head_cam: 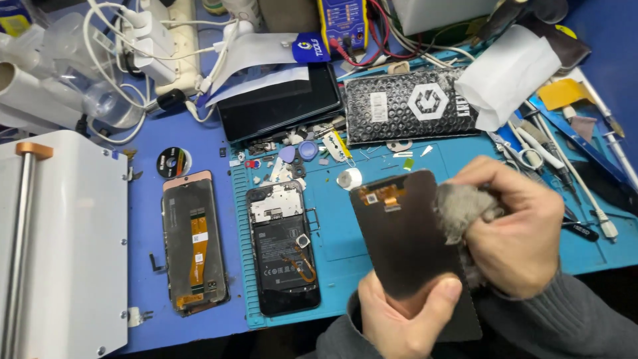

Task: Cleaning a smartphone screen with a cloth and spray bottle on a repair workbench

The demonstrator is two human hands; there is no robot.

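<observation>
One screen panel [407, 246], two hands

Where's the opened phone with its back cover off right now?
In the head view, the opened phone lies on the blue mat's left part, between the detached screen on its left and the panel held by the left hand.

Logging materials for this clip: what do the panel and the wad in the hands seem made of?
Panel: probably glass with a matte dark backing, flat and rigid, orange flex strip on top. Wad in the right hand: soft grey fuzzy cloth, by its frayed look. Left hand holds the panel.
</observation>
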